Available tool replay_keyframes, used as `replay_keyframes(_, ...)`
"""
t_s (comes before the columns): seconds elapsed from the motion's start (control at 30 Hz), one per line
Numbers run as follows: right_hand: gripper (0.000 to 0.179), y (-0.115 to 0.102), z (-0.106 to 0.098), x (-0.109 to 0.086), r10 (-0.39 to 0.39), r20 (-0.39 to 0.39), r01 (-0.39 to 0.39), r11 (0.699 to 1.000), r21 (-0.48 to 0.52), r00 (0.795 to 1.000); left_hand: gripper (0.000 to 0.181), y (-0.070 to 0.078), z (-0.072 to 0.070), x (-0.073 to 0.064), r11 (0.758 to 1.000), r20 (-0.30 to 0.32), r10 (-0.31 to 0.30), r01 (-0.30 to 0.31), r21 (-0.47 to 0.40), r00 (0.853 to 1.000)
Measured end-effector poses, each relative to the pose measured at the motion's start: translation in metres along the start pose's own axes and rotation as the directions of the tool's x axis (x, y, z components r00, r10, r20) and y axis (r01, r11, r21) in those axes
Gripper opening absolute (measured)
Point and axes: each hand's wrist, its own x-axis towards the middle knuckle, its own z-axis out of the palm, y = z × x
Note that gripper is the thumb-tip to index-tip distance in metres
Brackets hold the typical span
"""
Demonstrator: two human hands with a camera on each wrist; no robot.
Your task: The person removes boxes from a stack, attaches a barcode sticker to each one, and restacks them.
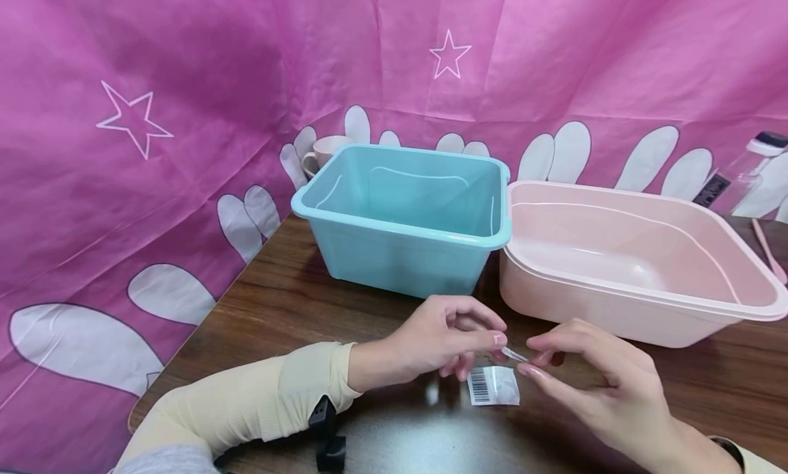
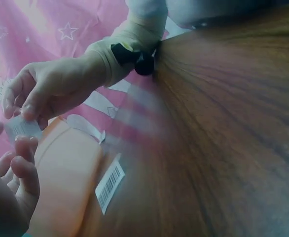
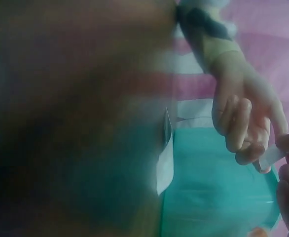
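In the head view, a small thin white packet (image 1: 514,355) is held edge-on between the two hands. My left hand (image 1: 440,337) pinches one end, thumb in front. From the right, my right hand (image 1: 606,378) pinches the other end between thumb and fingers. Faint printed lines show on the packet (image 2: 23,128) in the left wrist view. On the table just below the hands lies a second white packet (image 1: 494,386), flat, with a black barcode. Its edge also shows in the right wrist view, a white packet (image 3: 165,165) seen side-on.
Behind the hands stands a blue plastic bin (image 1: 400,255), with a pink basin (image 1: 591,306) to its right. A mug (image 1: 329,146) sits behind the bin. At the far right are a clear bottle (image 1: 747,169) and a pink stick-like item (image 1: 766,248). Pink fabric (image 1: 203,43) surrounds the wooden table (image 1: 258,303).
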Motion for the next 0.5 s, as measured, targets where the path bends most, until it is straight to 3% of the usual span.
replay_keyframes(0.17, 0.027, 0.007, 0.012, 0.013, -0.131, 0.038, 0.134, 0.988, -0.082, 0.991, 0.024, 0.004, -0.005, 0.000, 0.999, -0.093, -0.002, -0.001, -0.041, 0.996)
replay_keyframes(0.27, 0.028, 0.011, 0.019, 0.019, -0.168, 0.051, 0.173, 0.976, -0.130, 0.984, 0.028, 0.008, -0.009, -0.002, 0.999, -0.133, 0.020, -0.025, -0.032, 0.991)
replay_keyframes(0.4, 0.033, 0.015, 0.024, 0.021, -0.150, 0.037, 0.154, 0.965, -0.211, 0.988, 0.029, 0.010, -0.014, -0.003, 0.995, -0.177, 0.098, -0.099, 0.002, 0.979)
replay_keyframes(0.5, 0.040, 0.016, 0.025, 0.022, -0.094, 0.012, 0.094, 0.958, -0.272, 0.995, 0.027, 0.011, -0.019, -0.004, 0.986, -0.207, 0.163, -0.152, 0.065, 0.965)
